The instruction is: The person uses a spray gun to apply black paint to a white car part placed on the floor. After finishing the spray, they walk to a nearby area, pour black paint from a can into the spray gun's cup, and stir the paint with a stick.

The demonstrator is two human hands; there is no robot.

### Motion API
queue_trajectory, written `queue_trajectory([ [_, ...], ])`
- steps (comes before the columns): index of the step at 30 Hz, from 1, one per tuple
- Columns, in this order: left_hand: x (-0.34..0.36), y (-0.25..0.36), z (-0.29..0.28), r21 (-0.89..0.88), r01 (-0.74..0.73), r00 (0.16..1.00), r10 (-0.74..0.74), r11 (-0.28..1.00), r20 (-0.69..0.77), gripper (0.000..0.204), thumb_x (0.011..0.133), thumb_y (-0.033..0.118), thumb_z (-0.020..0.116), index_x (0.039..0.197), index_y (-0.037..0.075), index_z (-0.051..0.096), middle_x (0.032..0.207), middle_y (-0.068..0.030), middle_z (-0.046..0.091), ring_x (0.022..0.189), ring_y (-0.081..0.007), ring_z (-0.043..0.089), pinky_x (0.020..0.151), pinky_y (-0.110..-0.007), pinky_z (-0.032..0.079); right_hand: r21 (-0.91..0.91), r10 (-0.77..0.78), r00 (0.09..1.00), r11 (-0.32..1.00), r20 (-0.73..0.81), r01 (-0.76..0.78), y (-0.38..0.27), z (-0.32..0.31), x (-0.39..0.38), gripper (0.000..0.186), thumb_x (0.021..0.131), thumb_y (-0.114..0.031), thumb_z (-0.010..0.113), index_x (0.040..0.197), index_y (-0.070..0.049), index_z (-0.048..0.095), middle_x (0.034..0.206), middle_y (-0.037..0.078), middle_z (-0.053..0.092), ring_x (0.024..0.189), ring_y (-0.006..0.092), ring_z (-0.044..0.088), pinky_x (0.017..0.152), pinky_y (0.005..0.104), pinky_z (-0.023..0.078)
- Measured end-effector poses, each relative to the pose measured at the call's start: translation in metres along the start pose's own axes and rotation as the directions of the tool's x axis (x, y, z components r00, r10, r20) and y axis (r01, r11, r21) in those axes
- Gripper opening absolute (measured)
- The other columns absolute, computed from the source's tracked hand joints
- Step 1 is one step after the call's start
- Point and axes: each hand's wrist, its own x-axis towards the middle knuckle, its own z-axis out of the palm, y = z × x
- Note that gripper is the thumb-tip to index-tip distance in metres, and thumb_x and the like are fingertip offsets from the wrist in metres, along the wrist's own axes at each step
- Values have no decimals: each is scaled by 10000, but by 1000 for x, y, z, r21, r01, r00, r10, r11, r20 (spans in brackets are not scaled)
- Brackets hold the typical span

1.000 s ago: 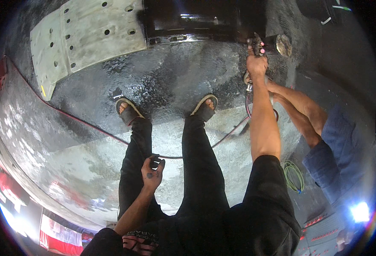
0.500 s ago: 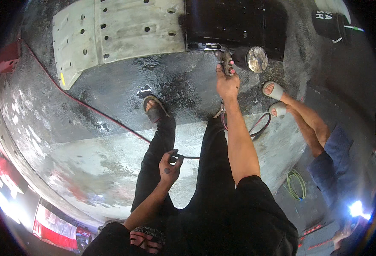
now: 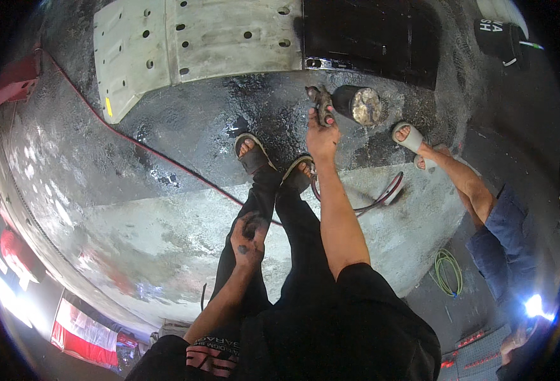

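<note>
My right hand (image 3: 323, 141) grips a spray gun (image 3: 322, 105), its fingers wrapped round the dark, stained body. A black cylindrical canister (image 3: 356, 105) with a blotched pale end lies alongside the gun, to its right. Beyond the gun is a long panel with rows of holes: its left part (image 3: 229, 38) is pale grey-white, its right part (image 3: 369, 38) glossy black. My left hand (image 3: 248, 240) is low in front of my left leg, fingers curled and blackened; whatever they may hold is hidden. A thin dark red hose (image 3: 159, 159) passes just above that hand.
The hose loops (image 3: 381, 200) right of my feet. The floor (image 3: 184, 127) looks wet and dark near the panel. At right stands another person in grey slides (image 3: 408, 136), a bright light beside them. A coiled green hose (image 3: 446, 272) lies at lower right, a black container (image 3: 496, 38) at upper right.
My right hand has drawn the spray gun back from the panel's edge and slightly left. My feet are closer together, and my left hand has turned and lowered slightly, away from the hose.
</note>
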Motion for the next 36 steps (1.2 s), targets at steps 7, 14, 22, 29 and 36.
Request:
queue_trajectory([
  [7,-30,22,-9,-318,-49,999,40,947,-36,339,919,126,689,1198,-45,602,1001,-94,668,917,-145,640,838,-281,502,16,-49,989,999,141,47,-20,-2,-17,415,915,-329,720,1059,54,653,879,201,702,864,342,705,771,371,529],
  [14,22,-51,-48,54,-162,987,162,985,12,289,866,80,728,1118,-34,645,895,-116,686,772,-157,654,720,-299,522,-346,55,998,936,-44,-67,23,-25,24,352,955,-305,679,1008,43,684,952,175,729,876,292,682,833,366,506],
  [22,57,-104,-120,190,-267,960,243,945,142,294,842,97,767,1092,-10,654,882,-101,677,702,-166,639,657,-299,520,-17,5,984,1000,-178,-8,3,50,-44,298,914,-192,739,995,84,659,929,137,720,839,176,637,808,320,503],
  [29,70,-116,-159,147,-238,961,212,960,176,304,838,124,786,1079,-10,657,883,-119,675,669,-167,633,609,-303,517,-69,-59,988,996,-145,50,-54,115,-119,306,910,-222,739,948,69,654,775,133,669,715,154,581,704,312,499],
  [36,80,-136,-183,427,-107,949,-35,898,312,331,858,215,760,1081,-7,656,941,-177,704,769,-272,700,688,-363,548,59,-40,996,997,-75,44,-83,174,-172,323,902,-249,751,954,49,637,633,70,566,611,136,528,595,304,473],
])
